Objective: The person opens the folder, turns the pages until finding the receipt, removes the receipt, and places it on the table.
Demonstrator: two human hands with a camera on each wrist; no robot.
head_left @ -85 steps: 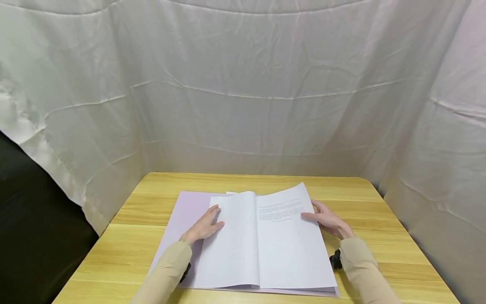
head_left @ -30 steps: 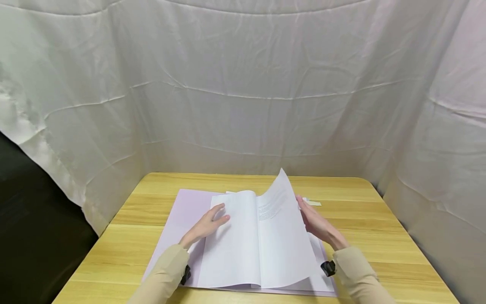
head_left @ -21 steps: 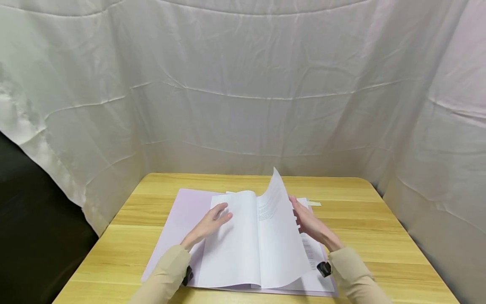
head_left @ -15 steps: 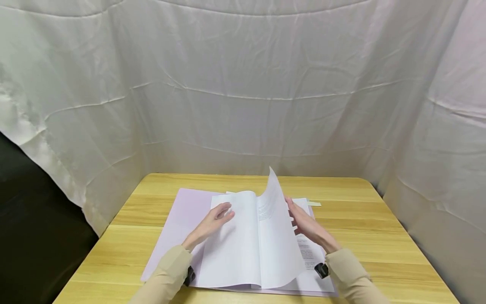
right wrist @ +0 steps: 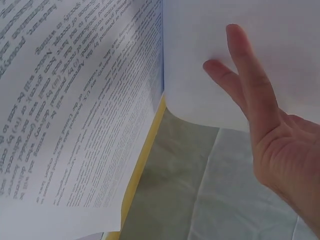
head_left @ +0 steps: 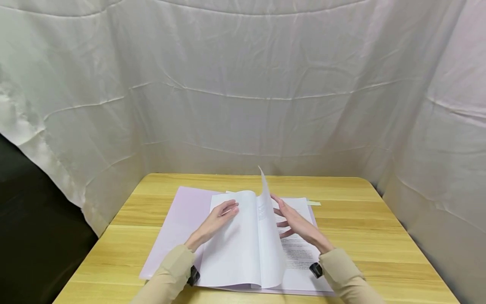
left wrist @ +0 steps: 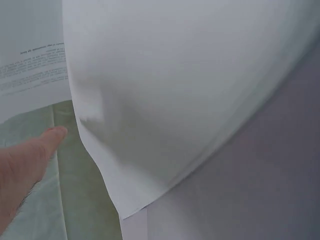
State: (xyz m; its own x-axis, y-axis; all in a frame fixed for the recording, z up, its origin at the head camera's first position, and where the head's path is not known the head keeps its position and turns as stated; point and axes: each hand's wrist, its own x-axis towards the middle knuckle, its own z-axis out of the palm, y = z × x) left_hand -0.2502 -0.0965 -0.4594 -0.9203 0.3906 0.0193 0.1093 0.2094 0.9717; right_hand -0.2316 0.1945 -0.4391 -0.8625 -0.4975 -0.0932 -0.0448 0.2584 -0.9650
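Farther to the left since the earlier frames, the turning page [head_left: 271, 253] and the right hand [head_left: 300, 223] have been shifted; the page is now stood nearly on edge at the centre. Behind it the right hand is held with fingers straight and spread wide. Over the left page [head_left: 229, 253] the left hand [head_left: 216, 220] is held relaxed, a narrow gap left between thumb and fingers; whether the paper is touched cannot be told. The pages are held in a lilac folder [head_left: 187, 219], laid open at lower centre, with a pale tab [head_left: 314, 204] stuck out at its upper right. Dense print is seen on the printed sheet [head_left: 298, 253] under the right hand; in the right wrist view "will be" can be read. Faint lines are borne by the turning page, too small to be read. Wooden table [head_left: 379, 245] is shown around, backed by grey cloth [head_left: 243, 122].
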